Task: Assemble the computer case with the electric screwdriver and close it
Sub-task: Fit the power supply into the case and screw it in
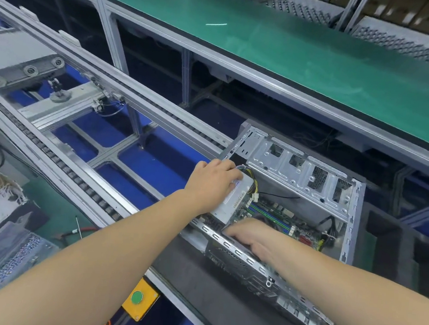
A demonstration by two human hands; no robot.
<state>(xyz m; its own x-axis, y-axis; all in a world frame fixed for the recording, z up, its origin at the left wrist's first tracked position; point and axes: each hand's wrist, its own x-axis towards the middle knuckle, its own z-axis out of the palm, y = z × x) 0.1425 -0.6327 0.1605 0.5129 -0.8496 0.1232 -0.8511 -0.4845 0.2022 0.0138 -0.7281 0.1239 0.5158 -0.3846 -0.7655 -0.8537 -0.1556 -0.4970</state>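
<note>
The fingers [229,170] of the left hand [212,181] are curled over the top of a silver power supply [233,199], which is gripped at the far-left corner of the open computer case [302,174]. The fingers [233,231] of the right hand [253,238] are laid fairly straight along the near rim of the case, pointing left and resting on the metal edge — no grip on anything can be made out there.

The case is lying on its side on a dark mat [199,271] on the surface, its open side turned upward. Inside it, a green motherboard [278,218] is seen on the bottom, with blue memory slots and white connectors. A bundle of yellow and black wires [252,178] is seen beside the power supply. A perforated drive cage [307,180] is mounted across the far side of the case.

At the lower left, a clear plastic bin [11,254] is placed on the green surface [58,214] — small loose parts, too blurred to be identified, are held in it. A yellow box with a green button [137,297] is fixed at the near edge.
</note>
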